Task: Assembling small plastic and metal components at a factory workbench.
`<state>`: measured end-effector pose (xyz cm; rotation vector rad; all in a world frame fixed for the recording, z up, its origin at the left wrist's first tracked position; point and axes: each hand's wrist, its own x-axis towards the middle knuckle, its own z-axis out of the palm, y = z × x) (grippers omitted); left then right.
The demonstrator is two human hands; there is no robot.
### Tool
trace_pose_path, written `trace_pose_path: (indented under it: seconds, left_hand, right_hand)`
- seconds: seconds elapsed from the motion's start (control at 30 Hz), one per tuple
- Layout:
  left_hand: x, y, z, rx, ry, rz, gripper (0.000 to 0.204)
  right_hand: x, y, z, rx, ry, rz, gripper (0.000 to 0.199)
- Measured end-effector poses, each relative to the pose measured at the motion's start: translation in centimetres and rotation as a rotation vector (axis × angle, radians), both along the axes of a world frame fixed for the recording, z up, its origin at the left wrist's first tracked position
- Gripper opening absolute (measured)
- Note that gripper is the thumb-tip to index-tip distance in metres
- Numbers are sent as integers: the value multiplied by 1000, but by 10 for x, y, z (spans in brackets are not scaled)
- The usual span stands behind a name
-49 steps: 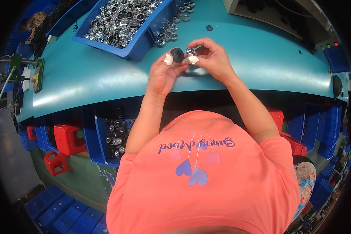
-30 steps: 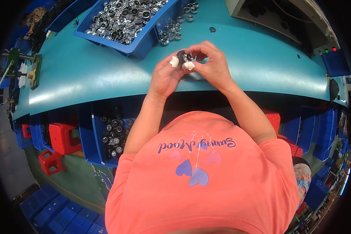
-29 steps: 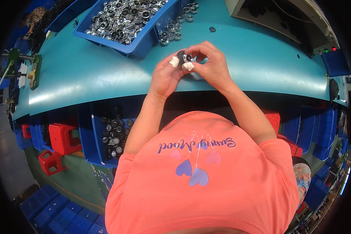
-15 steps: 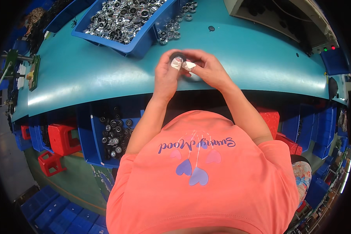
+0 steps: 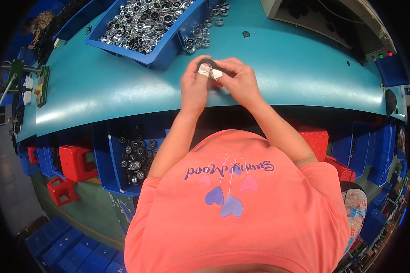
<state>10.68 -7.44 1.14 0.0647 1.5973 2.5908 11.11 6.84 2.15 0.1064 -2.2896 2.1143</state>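
Note:
Over the near part of the table, my left hand (image 5: pixel 195 87) and my right hand (image 5: pixel 242 81) meet around a small black ring (image 5: pixel 207 61), like a wheel's tyre. Both thumbs have white wrapping and press against its near side. The left fingers curl round it from the left; the right fingers close on it from the right. Whatever sits inside the ring is mostly covered by my thumbs. Beyond my hands stands a blue bin (image 5: pixel 151 59) heaped with clear and silver wheel hubs (image 5: pixel 143 22). Several loose hubs (image 5: pixel 198 34) lie beside its right wall.
A blue crate (image 5: pixel 111 157) below the table edge at left holds black-tyred wheels (image 5: pixel 136 157). A small black disc (image 5: pixel 246 34) lies on the teal table (image 5: pixel 296 68). A beige machine (image 5: pixel 282 11) stands at far right, a green fixture (image 5: pixel 43 86) at far left. Red stools (image 5: pixel 77 163) are below.
Both hands stay on the black ring, and the right hand has shifted slightly left, closer to the left one. The view has moved a little.

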Motion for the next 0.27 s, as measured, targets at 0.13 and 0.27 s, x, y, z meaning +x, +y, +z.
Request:
trace_pose_path:
  seconds: [0.13,0.27]
  left_hand:
    - [-5,-3,-1,-18,4,-85,26]
    - [-7,-2,-7,-96,19,-73,31]
  right_hand:
    - [-1,6,5,-14,-25,11,30]
    - [5,8,1,-52,-1,22,35]
